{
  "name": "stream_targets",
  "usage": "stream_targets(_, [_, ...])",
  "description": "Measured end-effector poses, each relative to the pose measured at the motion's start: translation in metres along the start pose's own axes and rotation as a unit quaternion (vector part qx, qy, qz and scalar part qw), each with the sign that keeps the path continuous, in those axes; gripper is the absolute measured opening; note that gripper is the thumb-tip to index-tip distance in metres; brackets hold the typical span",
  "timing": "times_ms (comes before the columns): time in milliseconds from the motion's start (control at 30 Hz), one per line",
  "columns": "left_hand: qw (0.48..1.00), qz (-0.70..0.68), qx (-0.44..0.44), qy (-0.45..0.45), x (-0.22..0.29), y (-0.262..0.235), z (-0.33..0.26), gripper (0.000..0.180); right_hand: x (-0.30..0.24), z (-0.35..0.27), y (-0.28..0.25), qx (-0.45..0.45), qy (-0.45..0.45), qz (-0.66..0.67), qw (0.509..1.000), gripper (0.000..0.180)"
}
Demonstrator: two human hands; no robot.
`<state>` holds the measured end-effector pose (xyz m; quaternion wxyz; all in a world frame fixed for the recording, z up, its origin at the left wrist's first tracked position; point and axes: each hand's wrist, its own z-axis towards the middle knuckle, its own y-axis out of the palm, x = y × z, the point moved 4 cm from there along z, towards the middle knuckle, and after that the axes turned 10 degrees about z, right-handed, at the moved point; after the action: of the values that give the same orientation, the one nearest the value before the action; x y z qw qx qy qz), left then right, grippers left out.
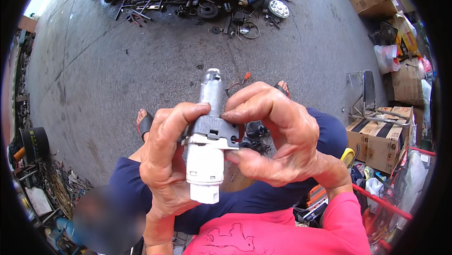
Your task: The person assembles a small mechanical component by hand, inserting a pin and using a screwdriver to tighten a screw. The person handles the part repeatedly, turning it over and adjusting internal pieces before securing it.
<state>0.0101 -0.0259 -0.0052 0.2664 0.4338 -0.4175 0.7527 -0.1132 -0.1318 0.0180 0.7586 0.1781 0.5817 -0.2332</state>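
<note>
In front of my body I hold an ignition lock [211, 125], a grey cast-metal cylinder with a wide collar and a white plastic end pointing toward me. My left hand [165, 160] grips its left side, with a finger pressed on the metal barrel just above the collar. My right hand [282, 137] is bent around the right side. Its index finger touches the top of the collar and its thumb the edge near the white part. Dark parts on the ground show partly behind my right hand; I cannot make out their kind.
A heap of metal rods and machine parts [197, 0] lies at the far side. Cardboard boxes [381, 135] and a folded metal chair [367, 90] stand at the right, beside a red-edged rack [381, 201]. Scrap wire [61, 189] and a black drum [35, 143] are at the left.
</note>
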Motion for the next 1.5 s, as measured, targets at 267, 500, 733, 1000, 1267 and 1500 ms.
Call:
stream_targets(267, [0.971,-0.163,-0.096,-0.143,-0.008,0.012,0.014,0.063,0.027,0.002,-0.017,0.05,0.19,0.154,0.968,0.03])
stream_targets(500, [0.876,-0.328,-0.251,-0.248,-0.002,0.009,0.007,0.052,0.025,0.003,-0.034,-0.001,0.322,0.178,0.93,0.02])
stream_targets(733, [0.861,-0.34,-0.2,-0.32,-0.036,0.024,-0.008,0.028,0.051,-0.006,-0.024,-0.014,0.366,0.119,0.923,0.029])
stream_targets(1000, [0.835,-0.408,-0.105,-0.354,-0.035,0.019,-0.006,0.025,0.041,-0.001,-0.013,-0.064,0.306,-0.085,0.946,0.043])
stream_targets(1267, [0.839,-0.414,-0.142,-0.324,-0.03,0.018,-0.011,0.046,0.046,-0.004,-0.012,-0.044,0.365,0.014,0.93,0.031])
stream_targets(1500, [0.831,-0.402,-0.091,-0.374,-0.027,0.026,-0.031,0.048,0.036,-0.017,0.0,-0.023,0.384,0.136,0.913,0.018])
